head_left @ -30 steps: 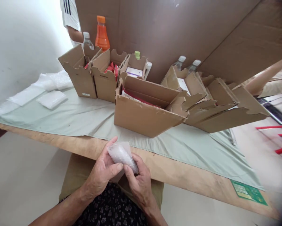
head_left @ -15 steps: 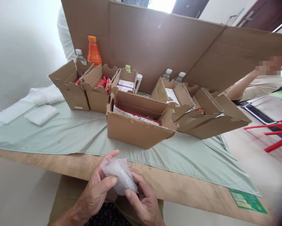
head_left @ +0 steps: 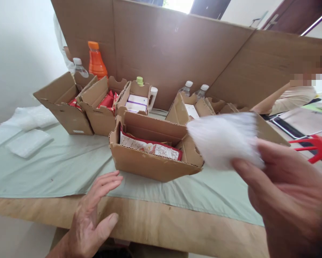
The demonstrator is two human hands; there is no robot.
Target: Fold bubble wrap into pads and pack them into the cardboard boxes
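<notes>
My right hand [head_left: 273, 179] is raised at the right, thumb and fingers closed on a bubble-wrapped packet [head_left: 225, 139]; motion blurs it, and what the wrap contains cannot be made out. Over the table's front edge, my left hand [head_left: 93, 211] holds nothing, its fingers and thumb apart. Just beyond both hands stands an open cardboard box [head_left: 150, 165] with red-edged printed packets [head_left: 152, 147] inside. The bubble-wrapped packet hides part of the boxes behind it.
Behind are more cardboard boxes [head_left: 64, 114] holding red packets and white cartons. Bottles, one of them an orange bottle [head_left: 96, 62], stand against a tall cardboard panel [head_left: 163, 50]. Folded bubble wrap [head_left: 29, 143] lies at the left. A person's arm [head_left: 270, 95] and a red stool [head_left: 316, 148] are at the right.
My right hand has lifted the bubble-wrapped packet up and to the right, out of my left hand. My left hand has let go and moved slightly left.
</notes>
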